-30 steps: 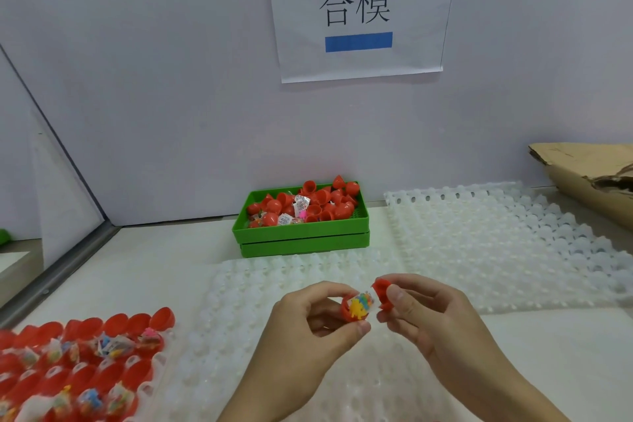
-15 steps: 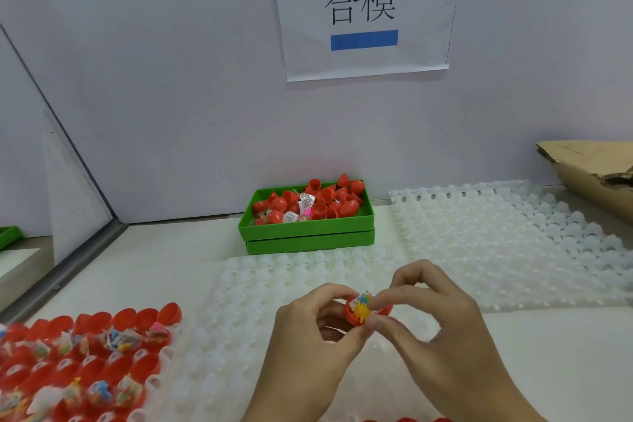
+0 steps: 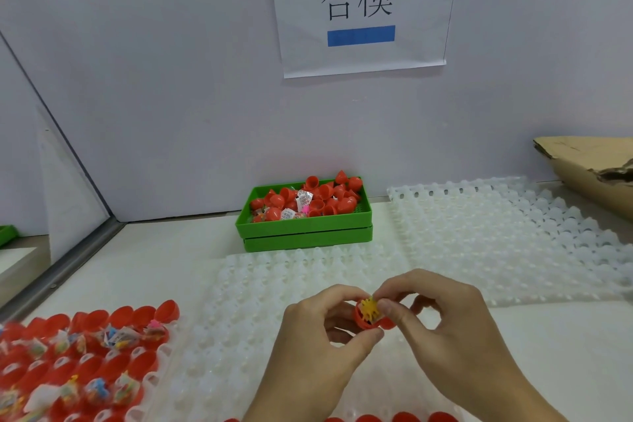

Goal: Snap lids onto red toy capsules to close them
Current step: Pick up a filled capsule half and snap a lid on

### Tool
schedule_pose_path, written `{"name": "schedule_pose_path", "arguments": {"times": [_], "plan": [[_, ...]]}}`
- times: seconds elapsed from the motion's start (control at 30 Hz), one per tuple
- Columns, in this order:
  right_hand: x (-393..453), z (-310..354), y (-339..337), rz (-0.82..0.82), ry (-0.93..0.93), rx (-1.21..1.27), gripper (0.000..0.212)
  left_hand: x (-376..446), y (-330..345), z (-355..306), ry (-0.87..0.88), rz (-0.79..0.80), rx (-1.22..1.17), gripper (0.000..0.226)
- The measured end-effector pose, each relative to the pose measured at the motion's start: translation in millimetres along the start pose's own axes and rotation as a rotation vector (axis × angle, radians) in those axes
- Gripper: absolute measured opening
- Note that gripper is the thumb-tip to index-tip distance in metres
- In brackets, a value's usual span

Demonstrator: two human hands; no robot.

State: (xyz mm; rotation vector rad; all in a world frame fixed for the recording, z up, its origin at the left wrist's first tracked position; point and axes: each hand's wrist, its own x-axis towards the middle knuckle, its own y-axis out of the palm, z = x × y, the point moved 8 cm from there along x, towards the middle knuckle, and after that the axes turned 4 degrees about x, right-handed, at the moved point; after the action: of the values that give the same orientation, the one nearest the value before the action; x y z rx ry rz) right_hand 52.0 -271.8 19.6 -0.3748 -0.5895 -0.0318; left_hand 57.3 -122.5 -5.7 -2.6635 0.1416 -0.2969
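Observation:
My left hand [image 3: 322, 329] pinches an open red capsule half [image 3: 363, 321] with a yellow toy [image 3: 370, 308] poking out of it. My right hand [image 3: 442, 322] curls its thumb and forefinger onto the toy and holds a red lid [image 3: 387, 322] low against the capsule, mostly hidden by the fingers. Both hands hover over a white dimpled tray [image 3: 260, 301]. At the lower left, a tray [image 3: 150, 377] holds several open red capsules [image 3: 78, 353] filled with wrapped toys.
A green bin [image 3: 305, 228] of loose red lids and toy packets stands at the back wall. A second white dimpled tray [image 3: 507, 229] lies at the right, a cardboard box [image 3: 589, 168] beyond it. Red capsule tops [image 3: 404, 417] show at the bottom edge.
My right hand brought the red lid in from beside the capsule to against it, its fingers now pressing on the yellow toy. The view shifted slightly left.

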Motion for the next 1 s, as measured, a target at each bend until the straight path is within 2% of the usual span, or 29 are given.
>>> {"name": "schedule_pose_path", "arguments": {"times": [0.17,0.33,0.53,0.8,0.87,0.93,1.0], "plan": [[-3,1,-2,-0.080,0.004,-0.002,0.038,-1,0,-3,0.035,-0.039,0.028,0.040],[-3,6,0,-0.074,-0.056,-0.043,0.032,-2,1,-8,0.090,-0.015,0.033,0.042],[-3,-3,1,-0.113,0.056,0.088,0.036,-2,2,-9,0.107,-0.036,0.016,0.046],[-6,-7,-5,-0.198,0.095,0.085,0.033,-3,-1,-14,0.175,-0.074,-0.079,0.036],[-5,-3,-9,-0.215,0.079,0.069,0.022,-2,-1,-12,0.160,-0.076,-0.114,0.034],[-5,-7,-16,-0.228,0.133,0.065,0.026,-1,-2,-8,0.128,-0.080,-0.160,0.034],[-6,-24,-14,-0.146,0.309,0.150,0.033,0,-3,-6,0.102,-0.087,-0.207,0.034]]}}
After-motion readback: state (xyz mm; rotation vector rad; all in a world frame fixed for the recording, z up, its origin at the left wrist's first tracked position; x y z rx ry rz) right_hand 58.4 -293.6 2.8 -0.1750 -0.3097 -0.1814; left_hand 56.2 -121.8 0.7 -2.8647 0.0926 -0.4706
